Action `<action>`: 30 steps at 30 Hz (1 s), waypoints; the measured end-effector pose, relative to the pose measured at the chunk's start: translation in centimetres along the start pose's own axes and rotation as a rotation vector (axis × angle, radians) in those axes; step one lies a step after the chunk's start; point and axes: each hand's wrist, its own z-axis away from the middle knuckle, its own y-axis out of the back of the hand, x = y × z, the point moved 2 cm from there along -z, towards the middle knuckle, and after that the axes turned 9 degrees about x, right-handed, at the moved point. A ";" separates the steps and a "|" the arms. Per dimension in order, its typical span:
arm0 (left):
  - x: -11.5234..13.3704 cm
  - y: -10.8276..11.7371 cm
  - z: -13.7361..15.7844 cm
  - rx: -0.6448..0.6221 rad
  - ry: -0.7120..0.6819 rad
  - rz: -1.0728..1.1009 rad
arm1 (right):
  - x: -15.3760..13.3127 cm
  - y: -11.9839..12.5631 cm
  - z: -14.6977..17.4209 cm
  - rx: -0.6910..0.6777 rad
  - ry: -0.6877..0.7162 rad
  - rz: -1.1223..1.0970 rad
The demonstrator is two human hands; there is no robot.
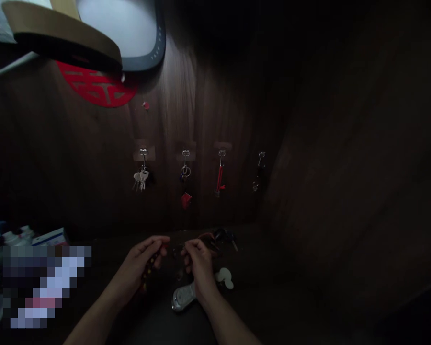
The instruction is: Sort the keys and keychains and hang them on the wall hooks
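"In the head view, what occupies the left hand (143, 256)?"
"Its fingers are curled round a dark strand (149, 271) with yellow dots — lower centre of the frame."
"And the right hand (200, 262)?"
"Thumb and finger bent close together; whether they grip anything, one cannot tell."
"Nearby?"
"A silver oval object (183, 298) lower down — and hanging keys (141, 178) left of centre."

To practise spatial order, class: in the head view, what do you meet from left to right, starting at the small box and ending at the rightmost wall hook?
Small box → left-hand fingers → right-hand fingers → pale rounded discs → rightmost wall hook.
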 end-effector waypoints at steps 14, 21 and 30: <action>1.0 -3.6 0.0 -0.176 0.049 0.274 | -2.8 -0.1 1.6 -0.114 0.236 0.055; 1.2 -4.5 0.0 -0.240 -0.084 0.144 | -3.8 0.0 0.8 -0.153 0.219 0.097; -0.5 -4.2 -0.4 -0.256 -0.077 0.044 | -8.2 2.3 -0.9 -0.206 0.237 0.322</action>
